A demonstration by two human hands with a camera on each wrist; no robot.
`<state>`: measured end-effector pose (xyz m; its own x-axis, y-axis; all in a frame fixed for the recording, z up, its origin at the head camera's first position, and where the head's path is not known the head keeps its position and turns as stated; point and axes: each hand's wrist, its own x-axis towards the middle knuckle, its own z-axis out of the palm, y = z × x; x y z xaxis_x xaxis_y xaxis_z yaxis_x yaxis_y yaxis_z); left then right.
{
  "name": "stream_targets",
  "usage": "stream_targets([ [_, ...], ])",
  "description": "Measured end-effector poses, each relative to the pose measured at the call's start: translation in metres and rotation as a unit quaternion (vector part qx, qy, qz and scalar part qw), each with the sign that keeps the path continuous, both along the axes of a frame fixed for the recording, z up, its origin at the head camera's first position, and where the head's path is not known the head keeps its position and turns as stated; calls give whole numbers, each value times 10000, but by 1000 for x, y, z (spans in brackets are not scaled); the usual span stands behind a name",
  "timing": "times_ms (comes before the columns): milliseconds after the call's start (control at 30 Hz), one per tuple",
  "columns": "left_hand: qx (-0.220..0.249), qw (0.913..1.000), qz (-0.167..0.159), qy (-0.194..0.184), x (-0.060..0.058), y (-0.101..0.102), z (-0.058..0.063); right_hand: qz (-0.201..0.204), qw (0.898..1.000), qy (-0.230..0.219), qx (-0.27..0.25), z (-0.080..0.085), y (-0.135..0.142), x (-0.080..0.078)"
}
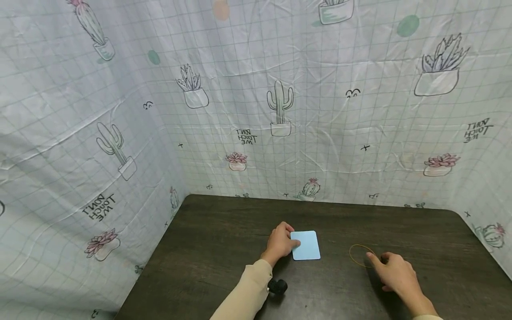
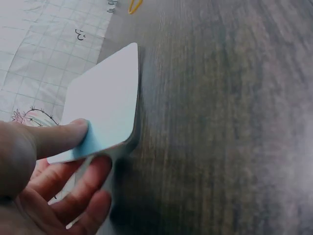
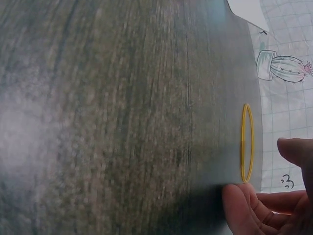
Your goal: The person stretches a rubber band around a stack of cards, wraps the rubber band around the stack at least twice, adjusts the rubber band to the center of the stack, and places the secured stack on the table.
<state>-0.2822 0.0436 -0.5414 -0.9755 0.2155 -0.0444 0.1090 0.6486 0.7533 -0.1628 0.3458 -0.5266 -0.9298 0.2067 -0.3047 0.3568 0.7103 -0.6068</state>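
A thin light blue square card (image 1: 306, 246) with rounded corners is pinched at its left edge by my left hand (image 1: 280, 242). In the left wrist view the thumb lies on top of the card (image 2: 105, 98), with fingers curled beneath, and the card is tilted up. A yellow rubber band (image 1: 354, 257) forms a loop on the table to the right. My right hand (image 1: 398, 273) is beside it, the thumb overlapping the loop in the head view. In the right wrist view the thumb stands apart from the fingers, whose tips are at the near end of the rubber band (image 3: 242, 142).
The dark wood-grain table (image 1: 224, 231) spreads under both hands. A white grid-patterned curtain (image 1: 248, 58) with cactus drawings hangs behind and at the sides. A small black device (image 1: 278, 287) is at the left wrist.
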Motion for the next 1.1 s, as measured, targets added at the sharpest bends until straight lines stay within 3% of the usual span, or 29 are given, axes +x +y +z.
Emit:
stream_targets([
  [167, 852, 9962, -134, 119, 3, -6, -3, 4, 10000, 25, 56, 1, -1, 0],
  [267, 1499, 9885, -205, -54, 5, -10, -5, -1, 10000, 34, 83, 0, -1, 1],
  [400, 2466, 9681, -203, -389, 8, -15, -4, 2, 9999, 52, 145, -1, -1, 1],
  [533, 3134, 9473, -112, -647, 13, -20, 1, 16, 9996, 96, 265, -2, -1, 1],
  [833, 3926, 9169, -43, -715, 28, -30, 20, 4, 9991, 219, 351, -3, -2, 1],
  [933, 4009, 9136, -48, -675, 33, -34, 27, -19, 9994, 272, 224, -3, -3, -1],
  [1100, 3978, 9159, -94, -534, 41, -40, 36, -58, 9995, 298, 73, -4, -2, -4],
])
